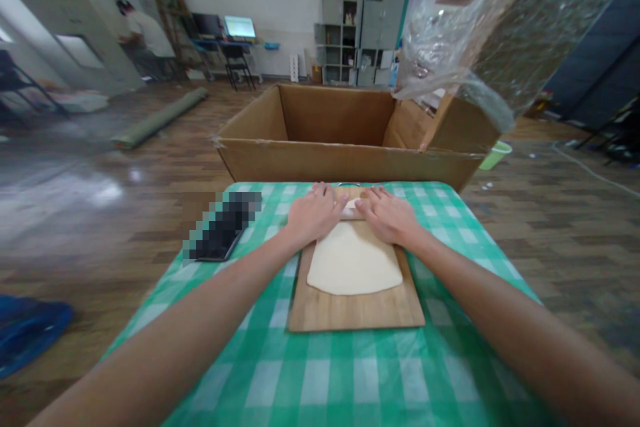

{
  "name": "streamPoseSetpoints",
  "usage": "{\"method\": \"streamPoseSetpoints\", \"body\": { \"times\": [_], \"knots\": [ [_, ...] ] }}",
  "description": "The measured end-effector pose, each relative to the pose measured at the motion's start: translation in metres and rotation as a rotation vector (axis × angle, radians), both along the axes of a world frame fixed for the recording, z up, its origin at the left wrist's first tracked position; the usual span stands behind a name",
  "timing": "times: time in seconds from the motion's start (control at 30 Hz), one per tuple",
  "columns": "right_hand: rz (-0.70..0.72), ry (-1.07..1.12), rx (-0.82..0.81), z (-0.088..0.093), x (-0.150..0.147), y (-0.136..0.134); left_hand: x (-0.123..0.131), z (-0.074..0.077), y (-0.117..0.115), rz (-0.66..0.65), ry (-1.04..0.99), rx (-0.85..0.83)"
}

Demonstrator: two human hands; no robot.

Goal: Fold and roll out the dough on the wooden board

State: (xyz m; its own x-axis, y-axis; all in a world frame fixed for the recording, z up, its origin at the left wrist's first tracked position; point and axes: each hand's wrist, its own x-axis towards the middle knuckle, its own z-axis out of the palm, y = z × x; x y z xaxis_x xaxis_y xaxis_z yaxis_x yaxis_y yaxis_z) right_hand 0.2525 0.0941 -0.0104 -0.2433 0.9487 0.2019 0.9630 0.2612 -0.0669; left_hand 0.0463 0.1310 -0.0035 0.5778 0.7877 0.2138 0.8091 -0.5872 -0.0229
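A flat sheet of pale dough (355,263) lies on a wooden cutting board (357,313), widest toward me. Across its far part lies a light-coloured rolling pin (351,212), seen only in the short gap between my hands. My left hand (316,212) is over the pin's left end, and my right hand (387,213) covers the right end. The fingers of both hands reach forward over the pin, with the thumbs pointing inward. Both ends of the pin are hidden under the hands. A bit of dough shows beyond it.
A green-and-white checked cloth (320,380) covers the table. A dark, pixelated flat device (225,230) lies at the left edge. Right behind the table stands a large cardboard box (345,160), with a plastic-wrapped piece (525,40) rising at right. A person (150,33) is far left.
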Motion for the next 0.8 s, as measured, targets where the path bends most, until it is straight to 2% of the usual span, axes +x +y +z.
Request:
{"method": "streamPoseSetpoints", "body": {
  "times": [0.13,0.27,0.37,0.43,0.53,0.7,0.8],
  "knots": [
    [0.001,0.039,0.044,-0.003,-0.004,-0.053,-0.013,-0.006,-0.052,0.059,-0.042,0.056],
    [0.049,0.034,0.035,-0.004,-0.007,-0.105,-0.024,-0.008,-0.099,0.033,-0.086,0.061],
    [0.069,0.04,0.017,-0.002,-0.005,-0.135,-0.032,-0.007,-0.121,0.007,-0.077,0.048],
    [0.087,0.052,0.005,0.002,-0.002,-0.142,-0.035,-0.007,-0.126,-0.012,-0.075,0.049],
    [0.109,0.08,-0.049,0.009,0.002,-0.123,-0.035,-0.008,-0.123,-0.025,-0.073,0.056],
    [0.022,0.028,-0.092,0.018,-0.002,-0.044,-0.029,-0.012,-0.11,-0.017,-0.076,0.076],
    [0.029,-0.037,-0.06,0.018,-0.007,-0.014,-0.026,-0.012,-0.089,-0.012,-0.062,0.043]
  ]
}}
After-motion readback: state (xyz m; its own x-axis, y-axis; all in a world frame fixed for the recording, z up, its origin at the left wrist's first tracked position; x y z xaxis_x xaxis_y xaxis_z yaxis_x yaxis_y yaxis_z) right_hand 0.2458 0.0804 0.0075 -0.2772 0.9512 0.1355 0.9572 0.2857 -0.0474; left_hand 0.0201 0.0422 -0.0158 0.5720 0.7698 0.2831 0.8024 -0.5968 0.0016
